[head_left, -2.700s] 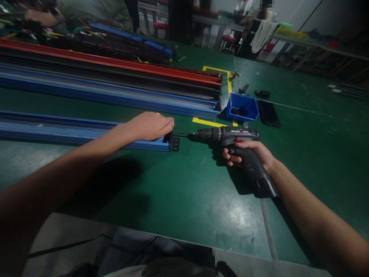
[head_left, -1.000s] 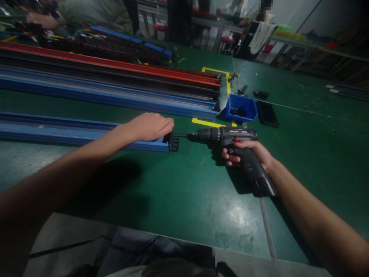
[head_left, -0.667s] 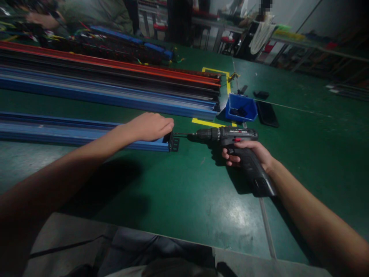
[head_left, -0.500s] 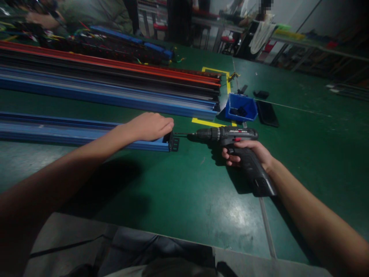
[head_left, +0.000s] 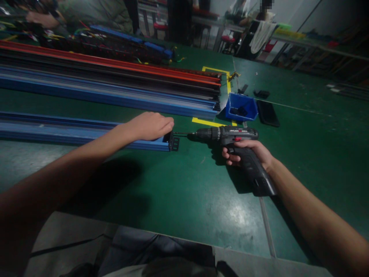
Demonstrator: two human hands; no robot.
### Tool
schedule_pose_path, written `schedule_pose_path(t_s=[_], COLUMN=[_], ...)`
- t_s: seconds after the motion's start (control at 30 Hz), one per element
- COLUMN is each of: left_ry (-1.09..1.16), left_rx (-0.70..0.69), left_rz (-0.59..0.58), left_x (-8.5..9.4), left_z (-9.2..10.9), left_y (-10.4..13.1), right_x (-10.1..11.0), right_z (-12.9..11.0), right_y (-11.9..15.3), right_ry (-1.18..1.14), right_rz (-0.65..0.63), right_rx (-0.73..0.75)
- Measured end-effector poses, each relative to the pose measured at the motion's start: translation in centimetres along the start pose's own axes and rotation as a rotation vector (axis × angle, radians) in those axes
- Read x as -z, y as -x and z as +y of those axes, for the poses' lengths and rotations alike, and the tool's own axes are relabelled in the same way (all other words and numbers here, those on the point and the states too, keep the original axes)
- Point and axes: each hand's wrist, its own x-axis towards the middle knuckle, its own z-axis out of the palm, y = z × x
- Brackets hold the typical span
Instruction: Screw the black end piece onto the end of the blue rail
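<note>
A blue channel-shaped rail (head_left: pixel 72 132) lies along the green table, with a black slotted end bracket (head_left: pixel 175 144) at its right end. My left hand (head_left: pixel 151 126) is closed over that end of the rail, its fingers wrapped round the edge beside the bracket. In my right hand (head_left: pixel 253 152) is a black power drill (head_left: pixel 236 133), held by its grip with the fingers curled near the trigger. The drill lies level and points left, and its long thin bit (head_left: pixel 183 134) reaches the bracket's face. The exact contact of the tip is too small to tell.
Beyond the rail lie more blue rails (head_left: pixel 115 94) and red and black rails (head_left: pixel 138 67). A blue bin (head_left: pixel 241 107) with black parts stands behind the drill, beside a dark flat object (head_left: pixel 268 113). Another person's hand (head_left: pixel 43 19) shows at the far left, near wires.
</note>
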Motion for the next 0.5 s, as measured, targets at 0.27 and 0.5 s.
schedule_pose_path(t_s=[0.27,0.5], left_ry=[-0.026,0.023], left_rx=[0.006,-0.014], left_rz=[-0.018,0.019], left_x=[0.10,-0.21], left_z=[0.10,-0.11], left_y=[0.00,-0.01], right_x=[-0.10,0.00], right_z=[0.05,0.02], right_y=[-0.02,-0.05], right_ry=[-0.012,0.001], right_rz=[-0.008,0.004], right_rx=[-0.007,-0.009])
